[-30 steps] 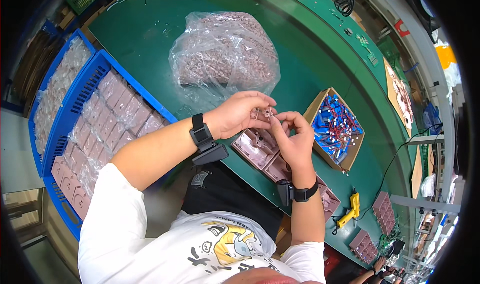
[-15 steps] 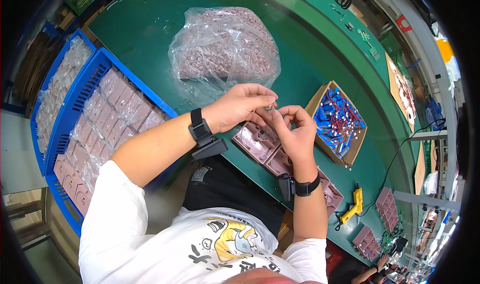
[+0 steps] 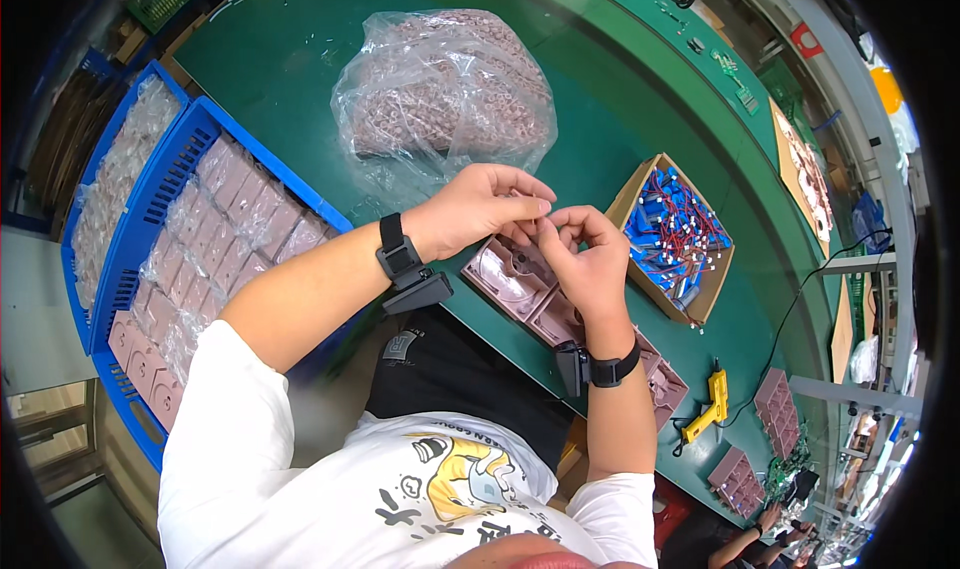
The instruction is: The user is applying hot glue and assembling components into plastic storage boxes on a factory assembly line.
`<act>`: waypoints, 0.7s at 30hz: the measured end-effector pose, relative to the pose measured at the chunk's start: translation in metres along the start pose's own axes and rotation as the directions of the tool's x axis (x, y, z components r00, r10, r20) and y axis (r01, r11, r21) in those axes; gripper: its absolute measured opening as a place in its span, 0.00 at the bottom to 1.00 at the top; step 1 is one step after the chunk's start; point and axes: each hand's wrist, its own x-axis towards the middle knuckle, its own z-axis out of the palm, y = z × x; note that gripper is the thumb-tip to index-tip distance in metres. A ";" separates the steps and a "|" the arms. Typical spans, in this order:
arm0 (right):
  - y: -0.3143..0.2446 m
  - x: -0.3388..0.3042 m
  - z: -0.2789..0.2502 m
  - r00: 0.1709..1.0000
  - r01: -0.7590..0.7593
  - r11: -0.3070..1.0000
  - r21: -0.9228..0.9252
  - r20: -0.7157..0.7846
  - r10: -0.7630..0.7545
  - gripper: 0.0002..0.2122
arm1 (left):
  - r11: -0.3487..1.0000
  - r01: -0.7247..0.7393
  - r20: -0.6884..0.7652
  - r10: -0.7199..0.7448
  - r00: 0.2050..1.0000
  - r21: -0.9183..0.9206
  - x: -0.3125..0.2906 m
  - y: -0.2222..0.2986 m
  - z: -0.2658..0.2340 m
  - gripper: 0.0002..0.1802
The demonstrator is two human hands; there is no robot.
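My left hand (image 3: pixel 484 212) and my right hand (image 3: pixel 590 261) meet fingertip to fingertip above the near edge of the green table. Both are closed in a pinch, thumbs against index fingers, around something tiny that the fingers hide. Below them lies a row of mauve plastic housings (image 3: pixel 508 281) with moulded compartments, partly covered by my right hand and wrist. Just beyond my left hand sits a clear plastic bag (image 3: pixel 450 89) full of small mauve ring-shaped parts.
To the right stand a cardboard box (image 3: pixel 718 274) of blue wrapped cells with red leads, a yellow glue gun (image 3: pixel 712 409) and more mauve housings (image 3: pixel 737 481). Blue crates (image 3: pixel 270 159) of bagged mauve parts are at left. Another person's hand (image 3: pixel 768 518) shows at lower right.
My fingertips have drawn slightly closer together, and the small pinkish piece that showed between them is now covered. The view has shifted a little; other things stay put.
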 end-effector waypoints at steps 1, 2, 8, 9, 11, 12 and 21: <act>-0.002 0.000 -0.001 1.000 -0.020 1.000 -0.005 0.011 0.020 0.06 | 1.000 0.000 -0.010 0.000 1.000 0.004 0.000 -0.001 -0.001 0.17; -0.003 -0.001 -0.002 0.999 -0.040 0.999 -0.010 0.021 0.040 0.06 | 1.000 -0.001 -0.009 0.001 1.000 0.004 0.000 -0.002 -0.001 0.17; -0.001 0.001 -0.003 0.999 -0.052 0.999 0.002 0.015 0.052 0.06 | 0.994 -0.006 -0.059 -0.001 0.998 -0.108 -0.004 0.004 0.004 0.17; 0.001 0.000 -0.003 0.998 -0.055 0.998 0.020 0.009 0.055 0.06 | 0.989 0.008 -0.065 -0.017 0.998 -0.147 -0.003 0.005 0.004 0.17; 0.003 -0.001 -0.003 0.998 -0.060 0.997 0.057 -0.004 0.060 0.06 | 0.985 0.017 -0.049 -0.026 0.998 -0.173 -0.002 0.006 0.002 0.17; 0.003 0.000 -0.004 0.998 -0.059 0.997 0.058 -0.003 0.059 0.06 | 0.979 0.029 -0.032 -0.036 0.999 -0.200 -0.002 0.006 0.002 0.17; 0.005 0.001 0.000 1.000 -0.020 0.991 0.133 -0.001 0.021 0.06 | 0.971 0.012 -0.087 -0.033 0.996 -0.238 -0.003 0.007 0.004 0.15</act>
